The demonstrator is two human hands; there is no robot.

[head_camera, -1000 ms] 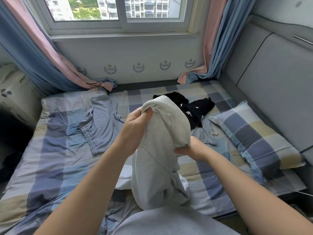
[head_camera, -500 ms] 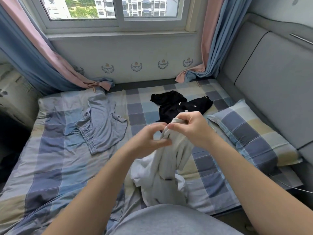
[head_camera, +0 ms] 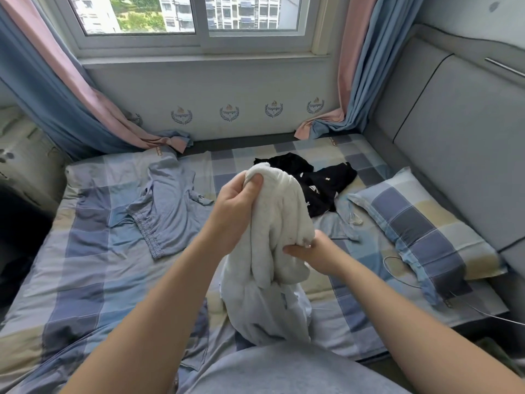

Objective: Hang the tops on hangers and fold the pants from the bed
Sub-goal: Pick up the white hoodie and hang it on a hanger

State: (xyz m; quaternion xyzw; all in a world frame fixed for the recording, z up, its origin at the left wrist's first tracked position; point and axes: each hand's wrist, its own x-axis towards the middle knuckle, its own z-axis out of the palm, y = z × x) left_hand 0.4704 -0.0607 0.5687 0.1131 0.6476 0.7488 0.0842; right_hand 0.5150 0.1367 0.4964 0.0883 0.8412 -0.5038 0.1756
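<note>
Head view:
- Left hand (head_camera: 238, 200) grips the top bunch of the white garment (head_camera: 278, 223), thumb clamped on the fabric.
- Right hand (head_camera: 309, 253) holds a lower fold from underneath, fingers curled round it.
- The garment is lifted over the near half of the bed (head_camera: 85, 280). Its tail hangs down to the sheet, close to the person's body.
- It's wadded up, so I can't tell if it's a top or pants.

Risks:
- Both grips are on bunched cloth, not on a hem or collar. Shaking it out from here likely leaves it twisted or inside out.
- The hanging tail may drag the sheet, or the thinner white layer under it.
- A thin cable (head_camera: 397, 268) lies on the sheet beside the pillow (head_camera: 420, 223), near the right hand. A wide spread to that side could snag it.
- The blue-grey garment with the elastic waistband (head_camera: 167, 206) and the black garment (head_camera: 315, 183) lie apart further up the bed, and laying this one flat could cover either.
- No hanger is in view.
</note>
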